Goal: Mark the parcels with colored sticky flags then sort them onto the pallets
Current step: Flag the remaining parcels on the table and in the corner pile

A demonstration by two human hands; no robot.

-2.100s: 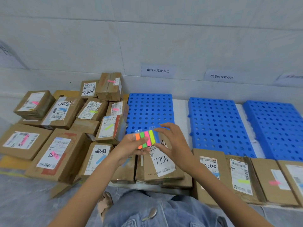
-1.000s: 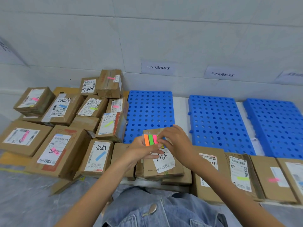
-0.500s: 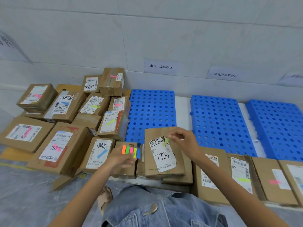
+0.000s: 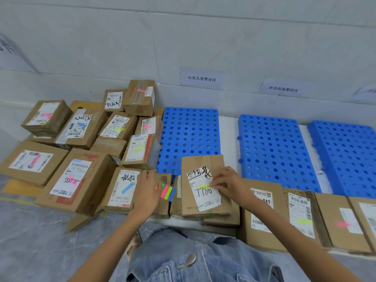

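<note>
The brown 7786 parcel (image 4: 203, 159) lay flat atop other parcels (image 4: 221, 221), a yellow-green flag (image 4: 204, 186) across its white label. The multicoloured sticky-flag pad (image 4: 167, 192) was held just left. Three blue perforated pallets (image 4: 189, 135) lay behind.
</note>
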